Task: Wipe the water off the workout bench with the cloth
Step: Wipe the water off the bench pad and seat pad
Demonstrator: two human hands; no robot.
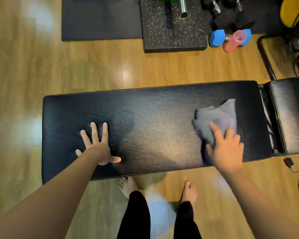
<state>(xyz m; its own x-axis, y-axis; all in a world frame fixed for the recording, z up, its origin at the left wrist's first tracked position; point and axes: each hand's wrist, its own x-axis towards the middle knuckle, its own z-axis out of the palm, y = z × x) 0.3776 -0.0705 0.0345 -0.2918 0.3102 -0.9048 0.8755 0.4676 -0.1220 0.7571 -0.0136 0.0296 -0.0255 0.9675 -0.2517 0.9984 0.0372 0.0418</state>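
Note:
The black padded workout bench (150, 107) runs left to right across the middle of the head view, its leather surface shiny in the centre. A crumpled grey cloth (217, 116) lies on the bench's right part. My right hand (226, 149) presses on the cloth's near edge, gripping it against the pad, with the index finger stretched over the fabric. My left hand (98, 145) lies flat on the bench's left part with fingers spread, holding nothing.
The bench's second black pad (290, 114) adjoins at the right. Beyond the bench on the wooden floor are dark mats (100, 21), a steel barbell end (183, 7), black dumbbells (231, 12), a blue dumbbell (217, 37) and a pink bottle (234, 41). My bare feet (128, 187) stand at the near edge.

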